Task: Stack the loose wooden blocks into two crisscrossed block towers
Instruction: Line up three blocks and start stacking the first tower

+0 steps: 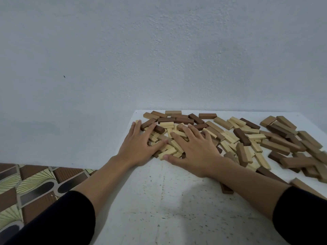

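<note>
On my feed: white table [159, 200] fills the lower centre & right, top scuffed w/ small dark specks and faint scratches. Its far edge runs up to a pale blue-grey wall [159, 50], rough-textured, which takes the whole upper half. One small dark mark [64, 76] on the wall, left side. Bottom left, past the table's left edge, I see floor tiles [35, 188]: brown rectangles, pale green fan shapes, black ovals, grey lines btwn them.

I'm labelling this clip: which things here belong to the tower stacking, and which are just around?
For the job: loose wooden blocks, scattered on the white table; left hand and right hand, both resting flat on them.
Just around: wall; patterned floor.
</note>
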{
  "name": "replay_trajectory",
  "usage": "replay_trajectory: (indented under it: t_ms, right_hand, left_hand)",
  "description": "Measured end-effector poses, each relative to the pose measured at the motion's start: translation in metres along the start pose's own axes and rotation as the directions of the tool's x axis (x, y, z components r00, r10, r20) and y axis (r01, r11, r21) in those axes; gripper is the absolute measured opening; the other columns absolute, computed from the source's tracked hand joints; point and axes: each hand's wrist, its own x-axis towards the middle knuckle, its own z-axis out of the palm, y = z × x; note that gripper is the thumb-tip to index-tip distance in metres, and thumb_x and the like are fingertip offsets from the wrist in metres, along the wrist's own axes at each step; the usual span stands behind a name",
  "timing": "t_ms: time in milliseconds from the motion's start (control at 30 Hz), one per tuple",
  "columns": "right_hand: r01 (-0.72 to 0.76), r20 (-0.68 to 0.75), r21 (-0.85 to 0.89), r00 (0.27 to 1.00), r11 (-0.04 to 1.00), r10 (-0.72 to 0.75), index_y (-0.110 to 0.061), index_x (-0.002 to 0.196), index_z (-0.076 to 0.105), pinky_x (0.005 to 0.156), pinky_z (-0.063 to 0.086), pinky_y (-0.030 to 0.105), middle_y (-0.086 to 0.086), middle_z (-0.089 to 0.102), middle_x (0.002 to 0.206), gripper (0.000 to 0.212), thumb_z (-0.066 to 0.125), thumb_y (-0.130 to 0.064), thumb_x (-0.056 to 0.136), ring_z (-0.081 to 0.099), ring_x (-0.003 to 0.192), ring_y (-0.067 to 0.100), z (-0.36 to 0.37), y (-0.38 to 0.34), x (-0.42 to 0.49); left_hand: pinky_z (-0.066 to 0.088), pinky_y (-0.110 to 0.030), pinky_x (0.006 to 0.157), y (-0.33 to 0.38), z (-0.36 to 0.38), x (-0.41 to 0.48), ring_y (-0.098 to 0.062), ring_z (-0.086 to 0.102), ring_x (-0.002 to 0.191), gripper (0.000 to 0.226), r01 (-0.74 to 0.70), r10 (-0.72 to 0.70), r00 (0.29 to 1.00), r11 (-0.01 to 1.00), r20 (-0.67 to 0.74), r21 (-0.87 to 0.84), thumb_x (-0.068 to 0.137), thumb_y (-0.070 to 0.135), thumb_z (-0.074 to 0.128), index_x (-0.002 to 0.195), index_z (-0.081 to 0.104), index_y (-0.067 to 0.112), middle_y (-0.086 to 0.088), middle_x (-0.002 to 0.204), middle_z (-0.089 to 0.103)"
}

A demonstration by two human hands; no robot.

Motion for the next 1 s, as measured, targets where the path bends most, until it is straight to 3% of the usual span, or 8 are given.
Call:
replay_trajectory:
  t_ms: [133, 300, 400, 500, 667, 800, 900, 1000]
  right_hand:
    - [-0.011, -0.03, 0.085, 0.999, 0.996, 0.013, -0.04, 0.156, 0.016, 0.122, 0.009, 0.06, -0.006, 0.009, 0.166, 0.079, 0.009, -0.083, 0.09, -0.002, 0.156, 0.022, -0.011, 0.004, -0.013]
    - [-0.053, -0.104, 0.12, 0.992, 0.991, 0.066, -0.043, 0.151, 0.022, 0.112, 0.035, 0.044, -0.009, 0.042, 0.141, 0.055, 0.026, -0.063, 0.1, 0.042, 0.133, 0.015, -0.027, 0.019, -0.045]
    - [-0.076, -0.157, 0.112, 0.983, 0.991, 0.093, -0.04, 0.149, 0.036, 0.104, 0.04, 0.039, -0.012, 0.05, 0.135, 0.049, 0.038, -0.052, 0.101, 0.051, 0.124, 0.013, -0.034, 0.034, -0.072]
    - [-0.095, -0.206, 0.137, 0.971, 0.986, 0.122, -0.037, 0.14, 0.051, 0.102, 0.043, 0.039, -0.012, 0.058, 0.126, 0.041, 0.045, -0.046, 0.101, 0.055, 0.114, 0.009, -0.042, 0.048, -0.1]
    - [-0.204, -0.143, 0.061, 0.967, 0.977, 0.211, -0.037, 0.133, 0.053, 0.103, 0.038, 0.036, -0.016, 0.053, 0.13, 0.048, 0.033, -0.061, 0.096, 0.048, 0.119, 0.008, -0.053, 0.075, -0.15]
    - [-0.297, -0.077, -0.025, 0.953, 0.955, 0.294, -0.042, 0.145, 0.04, 0.115, 0.03, 0.046, -0.013, 0.04, 0.149, 0.081, 0.01, -0.085, 0.085, 0.032, 0.14, 0.013, -0.056, 0.09, -0.199]
    - [-0.339, -0.002, -0.07, 0.94, 0.938, 0.34, -0.047, 0.155, 0.017, 0.123, 0.015, 0.053, -0.014, 0.008, 0.161, 0.095, 0.001, -0.096, 0.075, 0.0, 0.152, 0.014, -0.052, 0.1, -0.227]
    - [-0.358, 0.065, -0.082, 0.929, 0.93, 0.364, -0.051, 0.154, -0.013, 0.124, -0.002, 0.058, -0.01, -0.026, 0.163, 0.098, -0.001, -0.1, 0.069, -0.033, 0.149, 0.017, -0.04, 0.11, -0.242]
  left_hand:
    - [0.018, -0.053, 0.124, -0.002, -0.001, -0.005, -0.025, -0.005, 0.157, 0.091, -0.079, 0.079, 0.995, 0.997, -0.061, 0.003, 0.076, 0.086, 0.021, 0.158, 0.019, 0.046, -0.007, 0.17, 0.005]
    - [0.026, -0.043, 0.118, 0.014, -0.01, -0.019, -0.017, 0.018, 0.152, 0.076, -0.116, 0.101, 0.982, 0.989, -0.161, -0.09, 0.085, 0.084, 0.028, 0.148, 0.041, 0.043, 0.003, 0.162, 0.027]
    - [0.045, -0.041, 0.103, 0.03, -0.009, -0.03, -0.009, 0.049, 0.125, 0.049, -0.246, 0.212, 0.946, 0.962, -0.245, -0.118, 0.096, 0.068, 0.041, 0.129, 0.059, 0.037, 0.016, 0.136, 0.046]
    - [0.05, -0.039, 0.092, 0.055, -0.002, -0.045, -0.006, 0.052, 0.109, 0.042, -0.361, 0.323, 0.906, 0.927, -0.274, -0.1, 0.096, 0.057, 0.046, 0.125, 0.064, 0.032, 0.017, 0.118, 0.05]
    - [0.046, -0.039, 0.09, 0.104, 0.018, -0.079, -0.009, 0.048, 0.107, 0.033, -0.529, 0.516, 0.83, 0.849, -0.213, -0.007, 0.097, 0.048, 0.052, 0.124, 0.062, 0.033, 0.013, 0.113, 0.05]
    - [0.033, -0.04, 0.108, 0.138, 0.036, -0.103, -0.01, 0.029, 0.137, 0.044, -0.548, 0.55, 0.833, 0.835, -0.054, 0.058, 0.097, 0.069, 0.036, 0.136, 0.04, 0.051, 0.013, 0.143, 0.036]
    - [0.011, -0.052, 0.121, 0.152, 0.049, -0.108, -0.014, -0.01, 0.154, 0.068, -0.546, 0.546, 0.836, 0.812, 0.063, 0.206, 0.09, 0.086, 0.014, 0.152, 0.008, 0.058, 0.009, 0.168, -0.001]
    - [0.002, -0.058, 0.12, 0.166, 0.061, -0.103, -0.017, -0.03, 0.151, 0.075, -0.563, 0.549, 0.825, 0.784, 0.131, 0.259, 0.086, 0.091, 0.012, 0.15, -0.015, 0.062, 0.002, 0.168, -0.021]
